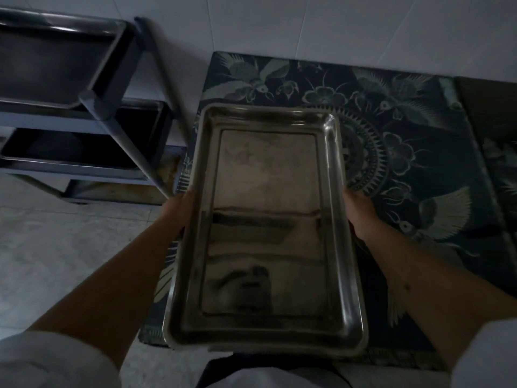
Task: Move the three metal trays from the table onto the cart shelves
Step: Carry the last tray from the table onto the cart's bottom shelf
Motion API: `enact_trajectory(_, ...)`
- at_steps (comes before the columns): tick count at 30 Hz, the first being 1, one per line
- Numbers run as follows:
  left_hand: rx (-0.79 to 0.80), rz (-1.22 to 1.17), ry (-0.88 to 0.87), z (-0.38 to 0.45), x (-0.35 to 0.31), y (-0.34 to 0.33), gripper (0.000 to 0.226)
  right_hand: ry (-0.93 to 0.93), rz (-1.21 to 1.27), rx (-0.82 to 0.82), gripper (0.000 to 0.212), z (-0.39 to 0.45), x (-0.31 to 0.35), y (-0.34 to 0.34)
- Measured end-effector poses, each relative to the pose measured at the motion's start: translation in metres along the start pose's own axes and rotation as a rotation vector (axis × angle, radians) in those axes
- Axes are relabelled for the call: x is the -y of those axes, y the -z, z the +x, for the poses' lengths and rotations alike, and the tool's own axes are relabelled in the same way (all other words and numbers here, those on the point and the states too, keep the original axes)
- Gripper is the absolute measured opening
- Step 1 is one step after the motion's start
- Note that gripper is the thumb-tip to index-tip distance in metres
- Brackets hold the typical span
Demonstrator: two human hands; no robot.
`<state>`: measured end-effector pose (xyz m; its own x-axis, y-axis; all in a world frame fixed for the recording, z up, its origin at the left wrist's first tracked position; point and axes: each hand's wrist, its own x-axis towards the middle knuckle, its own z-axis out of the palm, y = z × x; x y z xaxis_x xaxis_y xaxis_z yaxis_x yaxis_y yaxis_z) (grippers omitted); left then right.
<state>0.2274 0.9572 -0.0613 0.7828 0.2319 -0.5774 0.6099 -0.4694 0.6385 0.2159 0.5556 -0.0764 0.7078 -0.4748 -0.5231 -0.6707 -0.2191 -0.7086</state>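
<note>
A: Left hand [183, 207] clamped on the left long rim, right hand [359, 212] clamped on the right, both closed on one metal tray [265, 219], fingers tucked underneath and out of sight.

B: Tray carried lengthwise, empty, over the near edge of the table [419, 135] with its dark bird-and-flower cloth. Whether lifted clear or brushing the cloth: impossible to tell.

A: Further out, to the left: the cart [123, 141], close beside the table. Second tray [56, 63] already seated on the top shelf, third tray [84, 147] on the shelf beneath.

B: So, likely the last of three, with only a lower shelf left for it.

A: Trouble ahead? Plenty possible. Upright post at the cart's near corner standing between tray and shelves; a swing left without turning the tray could strike it.

B: Also a grip by the rims alone, on smooth steel. A tilt during the stoop to a low shelf could mean a slip and a drop onto the tiled floor [56, 261].

A: Low shelf itself barely seen, only a dim strip near the floor. Free space there: unknown.

B: Poor light throughout. Cart cut off at the left edge, far shelf ends not shown. Tray floor full of murky reflections, hard to read. Table's right side running out of frame, another dark surface beside it, unidentifiable.
</note>
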Motion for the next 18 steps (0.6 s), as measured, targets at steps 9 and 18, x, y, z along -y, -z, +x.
enact_trajectory(9, -0.055, -0.110, 0.034, -0.066, 0.046, 0.009, 0.055, -0.064, 0.244, 0.106, 0.028, -0.061, -0.043, 0.008)
enact_trajectory(18, -0.184, -0.298, 0.077, -0.128, 0.080, 0.018, 0.048, 0.115, 0.160, 0.108, 0.033, -0.093, -0.015, 0.008)
